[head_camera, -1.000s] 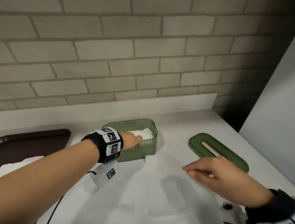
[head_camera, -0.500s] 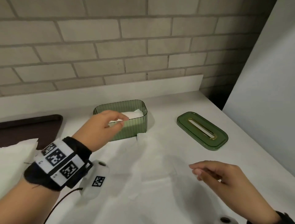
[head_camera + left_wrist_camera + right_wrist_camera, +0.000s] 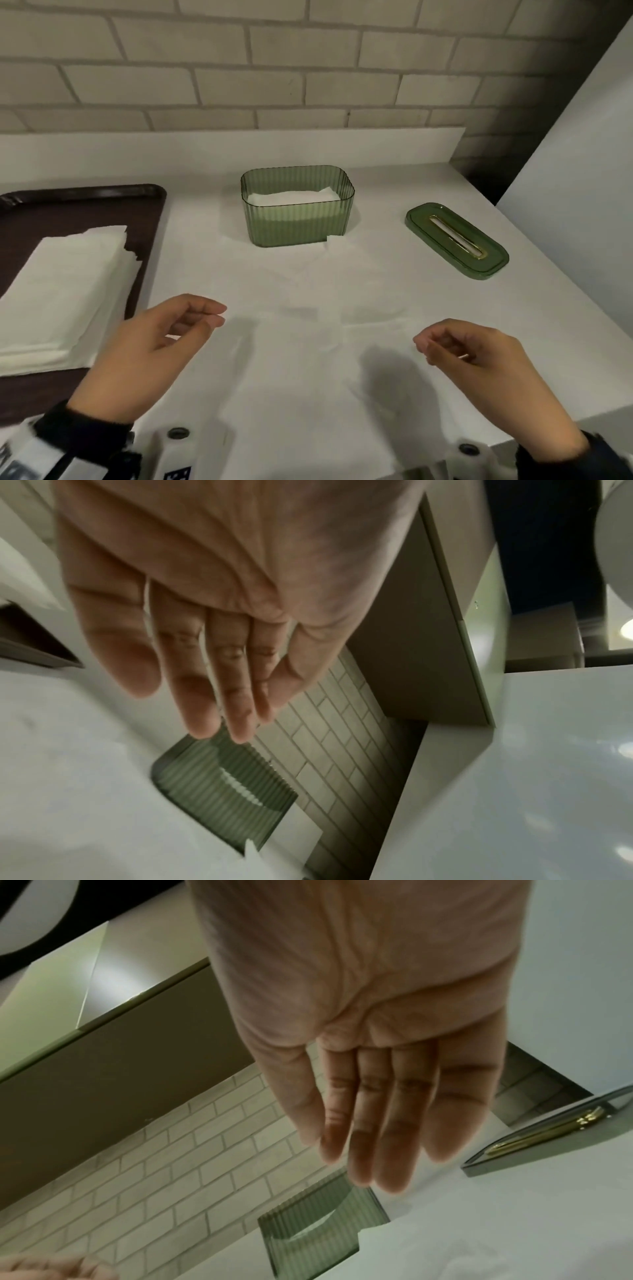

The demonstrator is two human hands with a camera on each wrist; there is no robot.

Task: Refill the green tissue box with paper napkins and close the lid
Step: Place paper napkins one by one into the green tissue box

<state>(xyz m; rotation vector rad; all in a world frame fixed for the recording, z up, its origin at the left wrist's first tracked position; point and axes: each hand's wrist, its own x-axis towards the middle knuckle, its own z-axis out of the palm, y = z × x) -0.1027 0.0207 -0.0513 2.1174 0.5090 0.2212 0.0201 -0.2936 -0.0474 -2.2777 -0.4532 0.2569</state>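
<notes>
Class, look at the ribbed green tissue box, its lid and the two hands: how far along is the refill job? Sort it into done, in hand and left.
Done: white napkins already lie inside the open ribbed green tissue box.
In hand: nothing; the left hand and right hand hover empty above the white counter.
Left: perhaps more from the napkin stack on the dark brown tray; the slotted green lid lies beside the box, not yet fitted.
</notes>
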